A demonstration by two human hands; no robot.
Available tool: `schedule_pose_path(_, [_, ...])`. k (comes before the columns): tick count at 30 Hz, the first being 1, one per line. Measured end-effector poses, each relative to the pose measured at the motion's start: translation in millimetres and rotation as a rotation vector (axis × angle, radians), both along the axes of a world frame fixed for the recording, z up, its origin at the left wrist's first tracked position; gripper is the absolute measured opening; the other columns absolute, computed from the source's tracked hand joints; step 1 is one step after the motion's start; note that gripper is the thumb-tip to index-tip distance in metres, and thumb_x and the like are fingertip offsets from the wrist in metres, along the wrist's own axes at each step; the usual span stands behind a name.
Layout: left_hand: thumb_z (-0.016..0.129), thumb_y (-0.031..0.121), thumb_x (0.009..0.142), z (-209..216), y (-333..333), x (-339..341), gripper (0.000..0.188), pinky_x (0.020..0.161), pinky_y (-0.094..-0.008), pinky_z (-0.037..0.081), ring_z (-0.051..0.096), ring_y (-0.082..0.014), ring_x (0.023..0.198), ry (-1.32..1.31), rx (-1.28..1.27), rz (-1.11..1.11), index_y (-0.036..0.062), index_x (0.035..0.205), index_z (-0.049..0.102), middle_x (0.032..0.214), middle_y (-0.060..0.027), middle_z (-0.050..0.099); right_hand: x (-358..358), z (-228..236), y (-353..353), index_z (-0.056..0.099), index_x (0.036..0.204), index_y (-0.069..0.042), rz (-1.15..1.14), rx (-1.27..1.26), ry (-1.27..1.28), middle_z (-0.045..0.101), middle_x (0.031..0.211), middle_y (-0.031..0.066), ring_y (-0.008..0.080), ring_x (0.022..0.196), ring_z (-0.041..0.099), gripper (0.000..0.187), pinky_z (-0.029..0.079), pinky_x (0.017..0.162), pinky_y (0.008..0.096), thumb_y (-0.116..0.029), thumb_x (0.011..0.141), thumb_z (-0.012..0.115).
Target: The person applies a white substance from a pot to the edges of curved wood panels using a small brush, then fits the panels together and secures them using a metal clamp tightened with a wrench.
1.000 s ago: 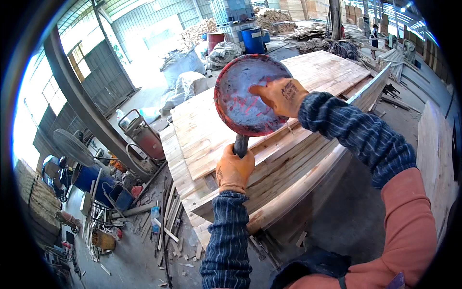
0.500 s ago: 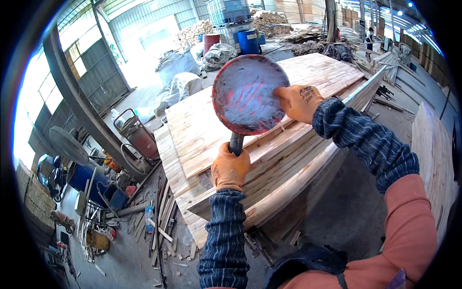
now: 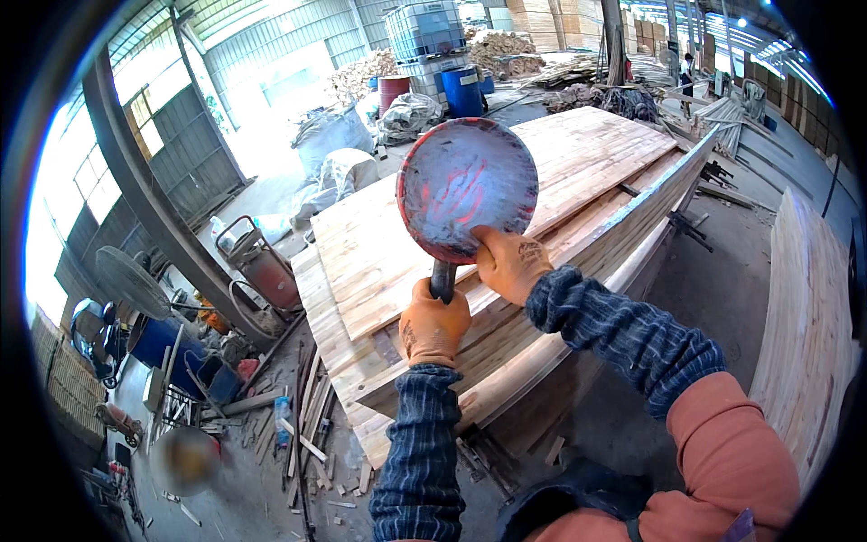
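A round, shallow pan (image 3: 465,176) with a red-edged rim and a grey, smeared inside is held up above the wood panels. My left hand (image 3: 433,325), in an orange glove, is wrapped round its short dark handle (image 3: 442,278). My right hand (image 3: 513,264), gloved the same way, grips the pan at its lower right rim, close to the handle. Its thumb lies on the smeared face; the other fingers are partly hidden. Below and beyond the pan lies a stack of jointed wood panels (image 3: 361,262), the upper ones set unevenly over the lower.
Left stand a rusty-red wheeled machine (image 3: 266,266), a fan (image 3: 129,280) and a slanting steel post (image 3: 149,181). Wood offcuts (image 3: 312,434) litter the floor. Blue drum (image 3: 463,92) and sacks (image 3: 334,144) stand behind. Another panel (image 3: 804,334) leans right. A person (image 3: 687,77) is far off.
My right hand has slid from the pan's right side down to its lower right rim, nearer the handle. The pan sits slightly lower. My left hand keeps its hold.
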State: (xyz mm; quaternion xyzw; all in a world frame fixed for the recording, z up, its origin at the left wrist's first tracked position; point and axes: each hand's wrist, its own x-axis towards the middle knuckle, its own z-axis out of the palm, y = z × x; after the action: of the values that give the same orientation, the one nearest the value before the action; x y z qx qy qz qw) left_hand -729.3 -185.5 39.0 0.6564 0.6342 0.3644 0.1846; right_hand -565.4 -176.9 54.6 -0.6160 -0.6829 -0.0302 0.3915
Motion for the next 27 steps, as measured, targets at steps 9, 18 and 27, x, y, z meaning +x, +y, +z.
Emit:
schedule_pose_path(9, [0.068,0.036,0.081,-3.8,-6.6,2.2,0.038,0.084,-0.0452,0.054,0.071,-0.0389,0.094,-0.033,-0.015,0.032,0.0127,0.111,0.069,0.095,-0.0194,0.074,-13.6,25.4,-2.9,0.065,0.121,-0.001,0.231,-0.438,0.629,0.069,0.088,0.0161,0.0199,0.065,0.066,0.035,0.049,0.053,0.0354,-0.023,0.097,0.053])
schedule_pose_path(18, [0.069,0.036,0.083,-6.9,-14.2,3.0,0.036,0.08,-0.0468,0.055,0.071,-0.0404,0.09,-0.005,0.032,0.006,0.0125,0.11,0.066,0.093,-0.0199,0.074,-14.3,36.9,-20.6,0.059,0.093,-0.01,0.521,-0.694,1.512,0.048,0.063,-0.0028,0.0056,0.043,0.031,0.015,0.024,0.038,0.0266,-0.024,0.1,0.057])
schedule_pose_path(27, [0.068,0.039,0.082,-39.7,18.7,-8.4,0.034,0.079,-0.0465,0.055,0.071,-0.0399,0.09,-0.117,-0.028,0.033,0.0125,0.103,0.069,0.091,-0.0199,0.074,-23.3,25.6,-31.8,0.042,0.073,-0.018,0.562,-0.649,1.709,0.017,0.05,-0.009,0.007,0.04,0.016,0.035,0.019,0.043,0.0272,-0.031,0.105,0.049])
